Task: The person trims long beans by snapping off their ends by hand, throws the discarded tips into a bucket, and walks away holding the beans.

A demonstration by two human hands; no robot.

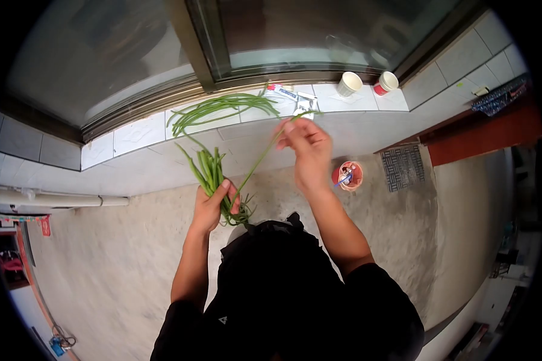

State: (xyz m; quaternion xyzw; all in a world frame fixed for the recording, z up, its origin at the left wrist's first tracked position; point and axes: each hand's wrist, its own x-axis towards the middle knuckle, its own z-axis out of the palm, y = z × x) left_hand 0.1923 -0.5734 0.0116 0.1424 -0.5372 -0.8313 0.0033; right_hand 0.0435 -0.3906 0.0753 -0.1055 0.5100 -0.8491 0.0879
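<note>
A bundle of green beans (206, 168) is gripped in my left hand (212, 206), its cut-looking ends pointing up and its thin ends hanging below. My right hand (307, 147), raised to the right of the bundle, pinches one long green bean (260, 158) near its upper end. That bean runs down to my left hand. On the white tiled ledge (140, 133) ahead lies a loose pile of long green beans (223, 108).
Two cups, one white (349, 84) and one red and white (386, 83), stand on the ledge near small packets (306, 103). A pink bucket (348, 176) and a dark mat (403, 168) are on the floor. Window frames rise behind the ledge.
</note>
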